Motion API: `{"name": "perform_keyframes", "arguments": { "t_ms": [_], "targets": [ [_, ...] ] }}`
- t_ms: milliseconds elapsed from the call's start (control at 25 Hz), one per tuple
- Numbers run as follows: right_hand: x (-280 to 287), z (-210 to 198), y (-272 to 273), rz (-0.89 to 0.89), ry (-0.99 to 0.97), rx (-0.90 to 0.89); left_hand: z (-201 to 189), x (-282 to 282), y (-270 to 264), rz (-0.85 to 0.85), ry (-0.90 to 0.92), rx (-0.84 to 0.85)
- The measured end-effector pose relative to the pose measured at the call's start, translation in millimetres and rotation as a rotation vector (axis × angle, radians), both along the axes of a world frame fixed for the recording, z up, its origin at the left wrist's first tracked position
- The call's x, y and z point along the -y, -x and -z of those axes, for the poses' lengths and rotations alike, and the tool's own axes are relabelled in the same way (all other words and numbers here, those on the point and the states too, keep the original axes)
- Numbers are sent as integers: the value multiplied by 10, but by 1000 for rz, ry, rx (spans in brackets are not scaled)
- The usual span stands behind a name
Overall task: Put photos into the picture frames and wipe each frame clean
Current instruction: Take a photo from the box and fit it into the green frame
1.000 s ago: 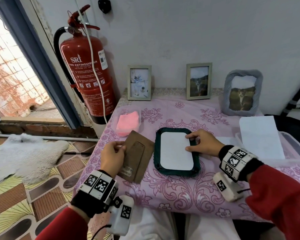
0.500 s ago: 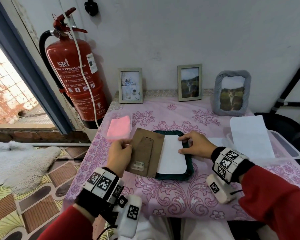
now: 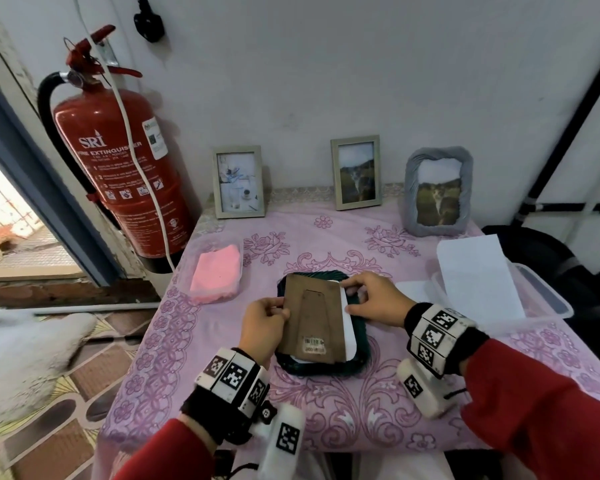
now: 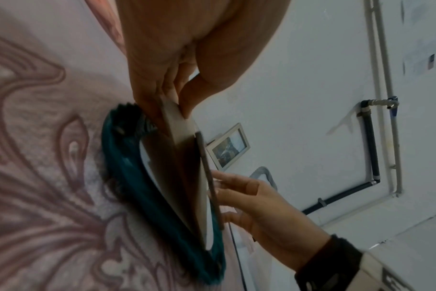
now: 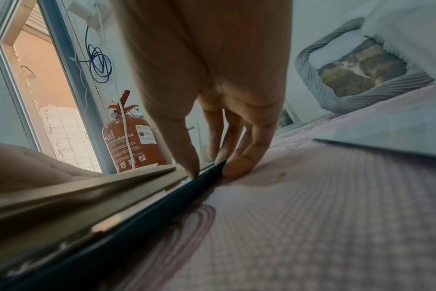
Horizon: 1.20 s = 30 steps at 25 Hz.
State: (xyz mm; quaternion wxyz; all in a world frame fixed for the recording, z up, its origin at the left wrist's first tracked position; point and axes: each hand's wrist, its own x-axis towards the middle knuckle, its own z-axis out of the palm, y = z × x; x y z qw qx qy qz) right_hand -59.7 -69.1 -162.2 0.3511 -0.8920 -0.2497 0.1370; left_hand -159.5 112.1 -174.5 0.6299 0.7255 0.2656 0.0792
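A dark green frame (image 3: 326,367) lies face down on the pink tablecloth (image 3: 361,410). A white photo (image 3: 349,329) lies in it, back side up. My left hand (image 3: 284,311) pinches the left edge of the brown backing board (image 3: 314,317). The board lies tilted over the photo and covers most of it. In the left wrist view, thumb and fingers (image 4: 187,98) clamp the board (image 4: 184,157) above the frame (image 4: 127,163). My right hand (image 3: 349,296) rests its fingertips on the frame's right rim. The right wrist view shows those fingertips (image 5: 236,167) at the dark rim (image 5: 162,200).
A pink cloth (image 3: 217,273) lies at the left. Three filled frames (image 3: 239,181) (image 3: 356,172) (image 3: 438,192) stand against the wall. A clear box with white sheets (image 3: 478,282) is at the right. A red fire extinguisher (image 3: 118,161) hangs beyond the table's left edge.
My left hand has carried the backing board rightward from the tablecloth onto the green frame, so it now covers most of the white photo. My right hand stayed at the frame's right edge.
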Motion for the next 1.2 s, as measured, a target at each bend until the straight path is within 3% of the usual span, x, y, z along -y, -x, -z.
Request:
{"name": "perform_keyframes", "arguments": {
  "t_ms": [160,400,640,960,1200],
  "targets": [
    [4,3,-14,19,-16,-1,43,49,-29,-7,-41,-4],
    [-13,24,-18,60,-37,-15,30,68,-27,14,-373,15],
    [0,-18,19,45,-18,10,6,48,-6,84,-522,-44],
    [9,-63,238,75,44,70,-92,-23,41,158,-579,-88],
    [29,-91,331,62,-16,-90,-66,-33,65,177,-524,-62]
  ]
}}
